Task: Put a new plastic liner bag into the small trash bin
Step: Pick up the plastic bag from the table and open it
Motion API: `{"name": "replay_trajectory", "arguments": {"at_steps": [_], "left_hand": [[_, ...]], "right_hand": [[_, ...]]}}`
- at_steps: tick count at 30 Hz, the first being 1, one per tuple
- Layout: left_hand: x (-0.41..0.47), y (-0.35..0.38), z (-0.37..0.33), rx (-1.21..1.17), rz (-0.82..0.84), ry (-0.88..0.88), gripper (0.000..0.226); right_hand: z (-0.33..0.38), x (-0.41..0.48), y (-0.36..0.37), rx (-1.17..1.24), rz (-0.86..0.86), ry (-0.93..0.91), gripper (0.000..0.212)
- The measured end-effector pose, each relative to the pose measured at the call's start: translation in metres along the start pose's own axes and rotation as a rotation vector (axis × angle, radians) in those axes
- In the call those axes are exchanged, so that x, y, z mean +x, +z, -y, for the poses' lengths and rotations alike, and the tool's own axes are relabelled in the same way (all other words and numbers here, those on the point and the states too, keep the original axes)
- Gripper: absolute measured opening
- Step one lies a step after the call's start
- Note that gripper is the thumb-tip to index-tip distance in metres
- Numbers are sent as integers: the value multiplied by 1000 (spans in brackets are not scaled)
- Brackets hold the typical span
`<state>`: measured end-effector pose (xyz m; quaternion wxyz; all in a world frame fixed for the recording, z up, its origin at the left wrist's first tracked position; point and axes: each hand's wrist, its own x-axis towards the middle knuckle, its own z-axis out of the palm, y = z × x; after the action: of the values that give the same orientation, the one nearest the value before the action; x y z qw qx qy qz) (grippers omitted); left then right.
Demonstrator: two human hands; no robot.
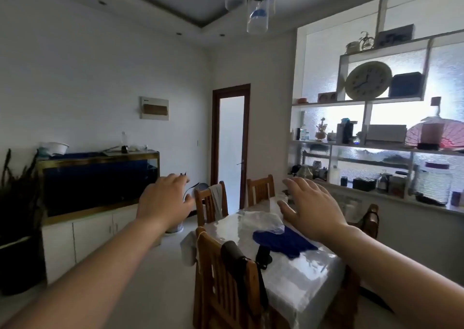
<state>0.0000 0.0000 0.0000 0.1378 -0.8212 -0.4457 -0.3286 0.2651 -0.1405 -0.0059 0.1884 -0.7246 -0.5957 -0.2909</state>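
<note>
No brand or writing can be read anywhere; the clock [368,80] on the shelf unit [376,147] at 2 o'clock shows only blurred marks. Both arms reach forward, held up in the air. The left hand [164,199] hovers with fingers [175,178] loosely curled and grasping nothing. The right hand [312,209] is spread flat, palm down, fingers released, above the table [296,276]. On the glossy tabletop, just below and left of the right hand, lies a crumpled clear plastic bag [259,222], touching a blue cloth [283,243]. A small pale bin [174,228] stands on the floor at 11 o'clock, mostly hidden behind the left forearm, near the white cabinet [82,238]. Wooden chairs [226,278] crowd the table's near and far edges. Open floor runs between cabinet and table.
</note>
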Motion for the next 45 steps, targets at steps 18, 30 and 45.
{"name": "replay_trajectory", "arguments": {"at_steps": [18, 30, 45], "left_hand": [[117, 108, 161, 144, -15, -135, 44], [213, 186, 254, 270, -8, -249, 47], [315, 298, 373, 182, 5, -242, 45]], "right_hand": [[101, 219, 176, 183, -56, -155, 56], [141, 368, 296, 314, -34, -325, 57], [192, 503, 428, 241, -4, -285, 54]]}}
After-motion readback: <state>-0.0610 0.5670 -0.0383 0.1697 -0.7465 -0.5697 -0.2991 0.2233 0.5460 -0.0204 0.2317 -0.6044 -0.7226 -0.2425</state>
